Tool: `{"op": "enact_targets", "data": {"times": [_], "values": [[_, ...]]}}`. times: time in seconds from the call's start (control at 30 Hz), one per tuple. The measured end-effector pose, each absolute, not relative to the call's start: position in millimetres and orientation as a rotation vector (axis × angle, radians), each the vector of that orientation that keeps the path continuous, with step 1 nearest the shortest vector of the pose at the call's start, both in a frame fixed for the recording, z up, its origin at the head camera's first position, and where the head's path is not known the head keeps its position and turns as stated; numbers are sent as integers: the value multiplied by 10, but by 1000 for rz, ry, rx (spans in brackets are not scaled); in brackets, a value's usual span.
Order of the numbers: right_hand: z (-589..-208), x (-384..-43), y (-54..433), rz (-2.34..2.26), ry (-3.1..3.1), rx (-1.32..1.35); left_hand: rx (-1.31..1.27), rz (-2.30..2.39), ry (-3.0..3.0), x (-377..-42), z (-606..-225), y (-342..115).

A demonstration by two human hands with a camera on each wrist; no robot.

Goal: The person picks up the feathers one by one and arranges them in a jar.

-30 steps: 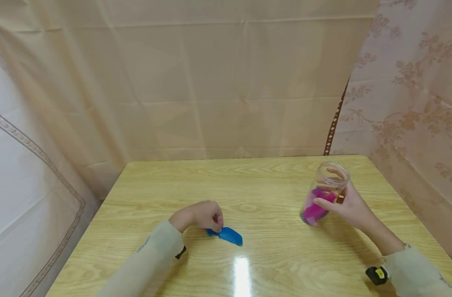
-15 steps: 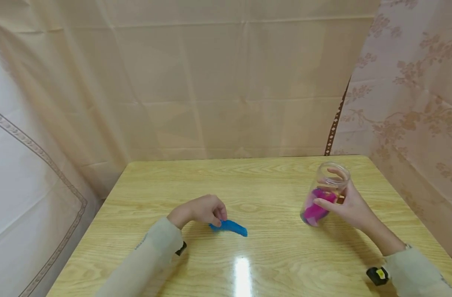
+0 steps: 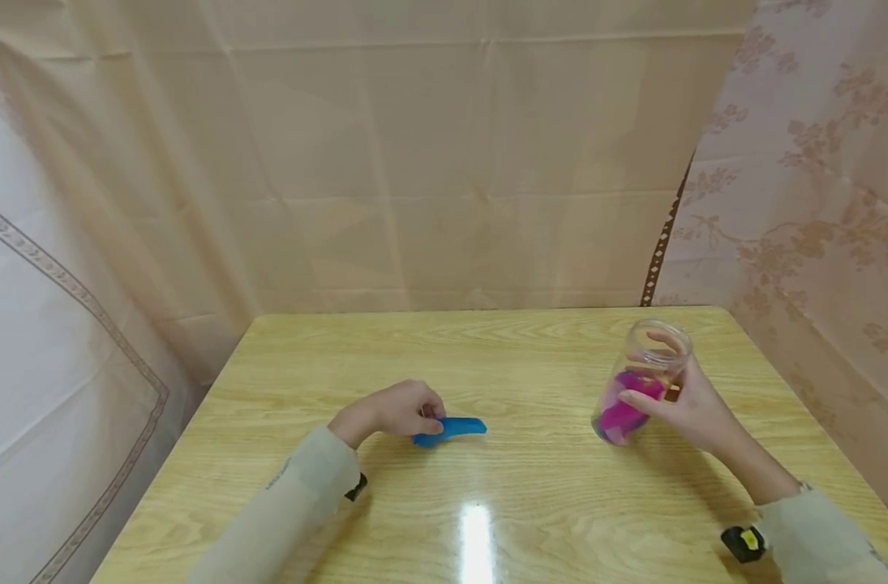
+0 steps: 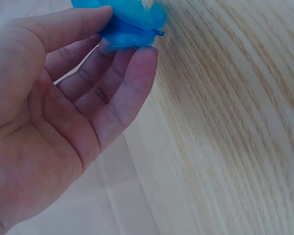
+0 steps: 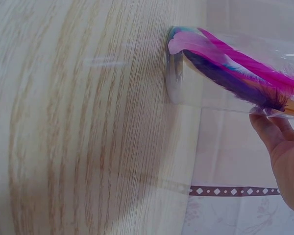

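Observation:
A bright blue feather (image 3: 460, 427) is pinched between the thumb and fingers of my left hand (image 3: 400, 409), low over the middle of the table. In the left wrist view the feather (image 4: 130, 24) shows its fluffy end and thin quill at the fingertips. On the right, my right hand (image 3: 683, 405) grips a clear jar (image 3: 610, 397), tilted, with its uncovered mouth up. Inside the jar are several feathers, among them a magenta feather (image 5: 245, 61) and a dark purple feather (image 5: 225, 81).
The wood-grain table (image 3: 341, 357) carries a bright light reflection near its front. A beige curtain (image 3: 444, 162) hangs behind it, a flowered cloth (image 3: 816, 162) at the right, a white cloth (image 3: 49, 365) at the left.
My left hand has lifted slightly and shifted a little away from me. The blue feather has swung from slanting toward me to lying nearly sideways. The right hand and jar stay in place.

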State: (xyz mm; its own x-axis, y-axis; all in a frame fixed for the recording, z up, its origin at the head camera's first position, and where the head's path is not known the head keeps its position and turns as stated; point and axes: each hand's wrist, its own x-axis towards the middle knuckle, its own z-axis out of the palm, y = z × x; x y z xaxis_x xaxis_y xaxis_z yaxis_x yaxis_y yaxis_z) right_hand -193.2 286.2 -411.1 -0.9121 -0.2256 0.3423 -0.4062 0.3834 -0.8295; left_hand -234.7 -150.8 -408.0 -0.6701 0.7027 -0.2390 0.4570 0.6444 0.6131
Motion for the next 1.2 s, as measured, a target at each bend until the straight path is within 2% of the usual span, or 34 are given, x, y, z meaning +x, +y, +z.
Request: {"op": "enact_targets", "data": {"times": [0.7, 1.2], "values": [[-4118, -1942, 2862, 1516, -2450, 587, 865, 814, 2372, -2338, -4100, -1541], [-4103, -1932, 2861, 1568, -2446, 579, 1014, 918, 2316, -2273, -3900, -1212]]}}
